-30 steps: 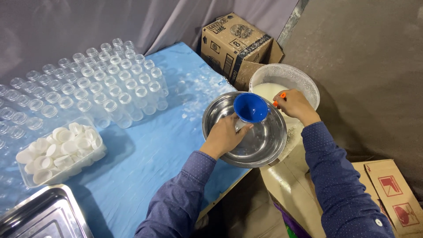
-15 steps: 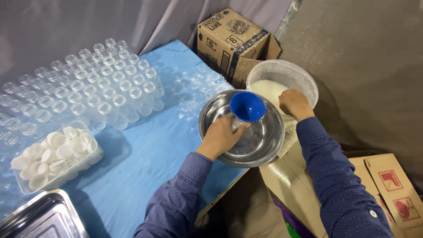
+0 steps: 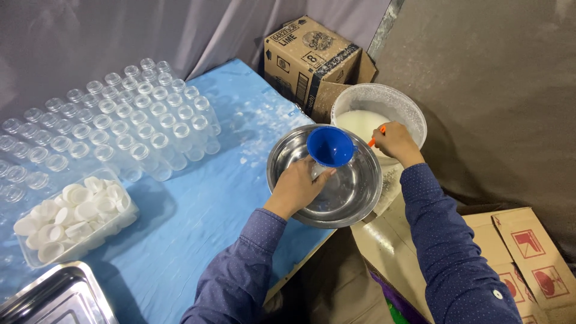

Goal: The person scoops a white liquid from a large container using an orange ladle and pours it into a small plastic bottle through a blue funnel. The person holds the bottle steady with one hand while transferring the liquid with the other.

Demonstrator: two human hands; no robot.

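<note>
Blue plastic funnel [image 3: 330,146] sits over a small clear bottle [image 3: 316,173] inside the steel bowl [image 3: 360,192] at the tabletop [image 3: 198,228] edge. Left hand [image 3: 298,187] is closed around the bottle. Right hand [image 3: 393,141] is clamped on an orange handle [image 3: 376,138], probably a ladle, over the bucket [image 3: 408,111] of white liquid. Empty bottles [image 3: 132,120] and white caps [image 3: 72,210] lie further left.

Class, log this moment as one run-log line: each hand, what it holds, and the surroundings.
left hand: steadies blue funnel in steel bowl | right hand: grips orange handle at white bucket | nearby: empty bottles
</note>
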